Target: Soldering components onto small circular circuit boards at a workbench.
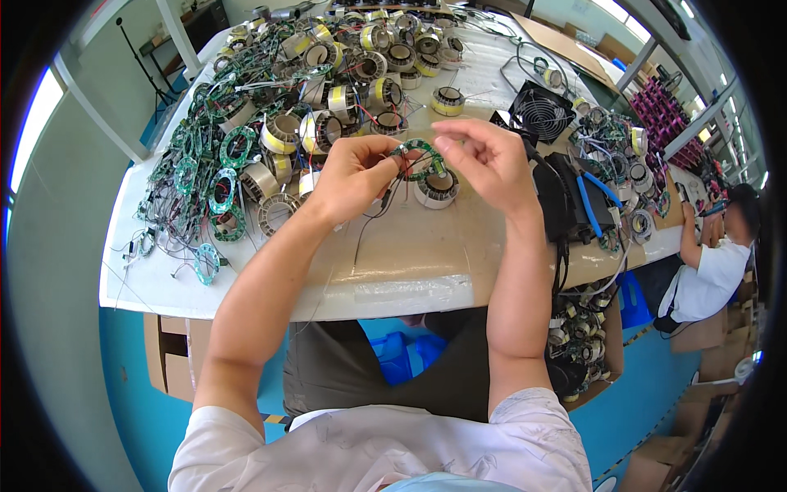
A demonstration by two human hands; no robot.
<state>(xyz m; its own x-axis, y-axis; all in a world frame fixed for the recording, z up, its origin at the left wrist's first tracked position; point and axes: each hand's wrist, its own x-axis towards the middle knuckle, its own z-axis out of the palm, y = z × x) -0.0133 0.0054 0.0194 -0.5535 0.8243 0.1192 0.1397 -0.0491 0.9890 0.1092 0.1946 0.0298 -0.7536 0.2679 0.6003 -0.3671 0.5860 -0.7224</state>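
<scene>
"Holding what, and where?"

"A green ring-shaped circuit board [419, 145]. My left hand [359, 174] is pinched closed on its left edge, raised above the middle of the surface [402, 258], well back from the front edge."

"And the other hand?"

"My right hand [493, 166] is loosely curled at the board's right side; I can't tell whether its fingertips touch. A white coil ring [427, 202] sits on the surface, partly hidden by the board."

"How best to handle it?"

"I'd keep the pinch light and on the rim, let the dark wires [384, 205] hang untwisted, and steady the right side before tugging any lead."
</scene>
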